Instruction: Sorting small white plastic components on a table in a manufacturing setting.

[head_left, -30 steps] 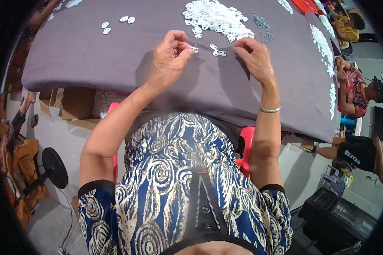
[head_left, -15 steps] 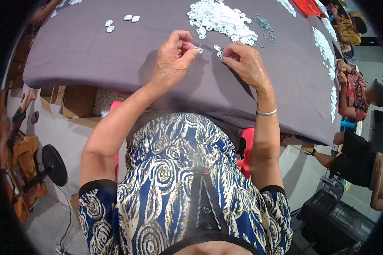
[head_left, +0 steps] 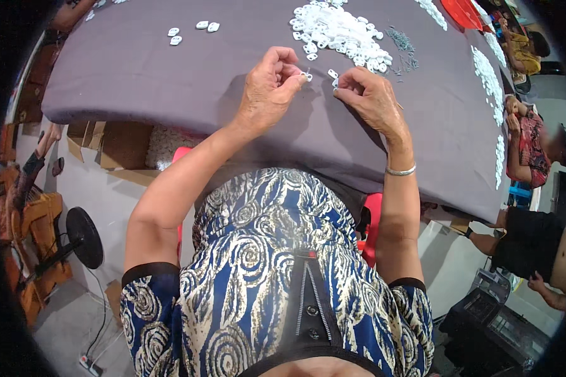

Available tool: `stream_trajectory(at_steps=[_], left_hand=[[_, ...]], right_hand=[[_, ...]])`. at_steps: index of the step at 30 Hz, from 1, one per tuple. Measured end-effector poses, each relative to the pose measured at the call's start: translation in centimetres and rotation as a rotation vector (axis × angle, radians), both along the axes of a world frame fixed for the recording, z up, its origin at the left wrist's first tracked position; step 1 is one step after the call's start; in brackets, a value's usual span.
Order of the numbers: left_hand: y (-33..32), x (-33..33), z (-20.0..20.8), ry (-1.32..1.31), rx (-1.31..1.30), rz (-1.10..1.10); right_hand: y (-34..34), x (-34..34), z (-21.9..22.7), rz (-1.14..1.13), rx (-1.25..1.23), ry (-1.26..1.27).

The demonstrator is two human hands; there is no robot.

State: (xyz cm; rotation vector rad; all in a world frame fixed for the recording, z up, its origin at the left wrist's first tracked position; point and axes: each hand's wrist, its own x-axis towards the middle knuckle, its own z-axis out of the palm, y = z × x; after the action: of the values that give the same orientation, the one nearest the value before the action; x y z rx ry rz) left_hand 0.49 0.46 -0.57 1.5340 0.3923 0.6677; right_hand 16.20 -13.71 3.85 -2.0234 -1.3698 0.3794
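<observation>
My left hand (head_left: 272, 88) pinches a small white plastic clip (head_left: 308, 76) with a hole in it, between thumb and forefinger. A thin pin seems to stand up from this clip. To its right, my right hand (head_left: 370, 97) has thumb and fingertips closed on another white plastic piece (head_left: 335, 83), partly hidden by the fingers. Just beyond those fingertips a loose white clip (head_left: 332, 73) lies on the grey cloth. Farther off is a heap of the same white clips (head_left: 339, 31), with a scatter of thin grey nails (head_left: 401, 43) at its right.
A grey cloth covers the table (head_left: 170, 81). Several white clips (head_left: 202, 25) lie apart at the far left. More white pieces (head_left: 487, 75) line the right side, near a red tray (head_left: 461, 14). Other people sit along the right. A black fan (head_left: 85, 237) stands at lower left.
The whole view has shifted slightly, so things appear farther right. Both hands keep nearly the same pose; the piece in my right fingers has turned a little.
</observation>
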Motion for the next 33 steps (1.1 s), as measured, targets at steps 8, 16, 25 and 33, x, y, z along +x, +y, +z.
stream_trajectory(at_steps=[8,16,25,33], left_hand=[[0.0,-0.1,-0.1,-0.012,-0.006,0.012],[0.0,-0.1,-0.2,-0.013,-0.037,0.058],[-0.3,0.1,-0.1,-0.034,-0.077,0.045],[-0.2,0.1,-0.2,-0.014,-0.038,0.054]], right_hand=[[0.0,0.1,-0.3,0.011,0.009,0.034],[1.4,1.1,0.0,-0.095,0.129,0.02],[6.9,3.0,-1.0,0.019,0.184,-0.376],[5.6,2.1,-1.4,0.058,0.102,-0.258]])
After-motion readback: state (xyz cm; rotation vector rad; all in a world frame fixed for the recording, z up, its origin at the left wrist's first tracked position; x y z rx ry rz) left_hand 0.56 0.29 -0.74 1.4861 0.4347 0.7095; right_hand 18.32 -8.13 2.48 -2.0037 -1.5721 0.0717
